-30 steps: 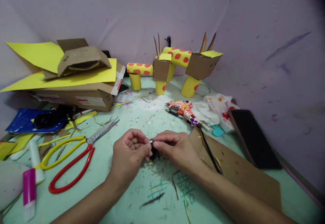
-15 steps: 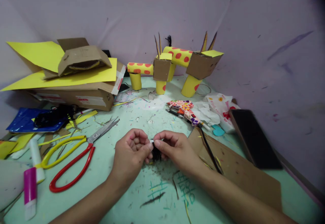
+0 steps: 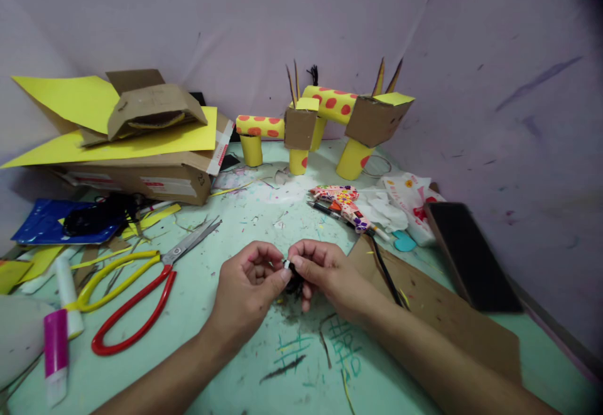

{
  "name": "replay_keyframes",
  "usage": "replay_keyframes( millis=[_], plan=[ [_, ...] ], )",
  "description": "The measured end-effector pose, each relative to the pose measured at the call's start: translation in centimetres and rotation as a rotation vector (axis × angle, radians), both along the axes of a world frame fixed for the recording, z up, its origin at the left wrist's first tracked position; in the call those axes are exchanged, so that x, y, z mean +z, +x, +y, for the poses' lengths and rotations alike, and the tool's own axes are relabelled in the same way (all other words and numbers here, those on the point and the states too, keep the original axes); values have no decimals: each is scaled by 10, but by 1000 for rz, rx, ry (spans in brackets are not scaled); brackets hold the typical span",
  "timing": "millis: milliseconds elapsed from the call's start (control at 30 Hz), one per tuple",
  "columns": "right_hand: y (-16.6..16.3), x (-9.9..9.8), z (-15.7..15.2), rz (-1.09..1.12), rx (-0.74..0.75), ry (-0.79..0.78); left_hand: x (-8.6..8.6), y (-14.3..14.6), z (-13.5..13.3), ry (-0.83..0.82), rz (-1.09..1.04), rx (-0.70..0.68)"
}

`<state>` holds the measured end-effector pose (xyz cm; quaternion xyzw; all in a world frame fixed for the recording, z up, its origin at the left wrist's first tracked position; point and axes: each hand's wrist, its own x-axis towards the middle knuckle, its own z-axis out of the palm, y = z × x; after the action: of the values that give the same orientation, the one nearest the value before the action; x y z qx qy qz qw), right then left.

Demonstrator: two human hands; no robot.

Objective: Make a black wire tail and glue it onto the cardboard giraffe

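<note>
Both hands meet over the middle of the table, pinching a small black yarn tassel [image 3: 294, 284] with a bit of white at its top. My left hand [image 3: 252, 283] closes thumb and forefinger on the white end. From the other side, my right hand [image 3: 323, 270] grips the tassel's top with thumb and fingertips, its lower fingers curled beside the strands. Part of the tassel is hidden by the fingers. Left of my hands lie scissors [image 3: 175, 255] with one yellow and one red handle, blades slightly apart.
Two spotted yellow cardboard animals [image 3: 271, 127] stand at the back. A cardboard box [image 3: 183, 179] bears yellow sheets at left, near black yarn [image 3: 97, 217] and a magenta glue stick [image 3: 55, 343]. At right lie a floral glue gun [image 3: 346, 204], a cardboard sheet [image 3: 452, 324] and a phone [image 3: 471, 255].
Both hands have shifted a little; the left has moved right and closer to the right. The tassel has turned slightly between the fingers, its strands now more to the right.
</note>
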<state>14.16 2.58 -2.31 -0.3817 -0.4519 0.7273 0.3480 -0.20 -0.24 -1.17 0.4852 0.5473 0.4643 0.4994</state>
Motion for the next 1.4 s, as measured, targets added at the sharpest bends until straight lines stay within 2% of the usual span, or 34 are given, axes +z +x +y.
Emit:
replay_keyframes(
  millis=[200,367,533,633,833,1000,1133,1267,1400],
  plan=[
    [0,0,0,-37,-11,-5,-3,0,-3,131,177,-9],
    [0,0,-1,-32,-3,-6,1,2,-2,128,146,64],
    [2,10,0,8,-20,-30,2,3,-1,57,74,106],
    [2,12,2,-11,-39,-63,1,3,-1,30,38,107],
    [6,3,5,-98,-49,-42,-1,2,-2,64,16,59],
    [9,4,7,-23,-48,-62,2,-1,1,112,15,77],
    [9,7,8,25,-53,-130,3,-4,4,209,102,83],
    [8,6,7,65,-15,-169,0,-4,3,341,254,10],
    [7,5,7,107,-12,-216,-3,-6,0,485,428,-5]
  ],
)
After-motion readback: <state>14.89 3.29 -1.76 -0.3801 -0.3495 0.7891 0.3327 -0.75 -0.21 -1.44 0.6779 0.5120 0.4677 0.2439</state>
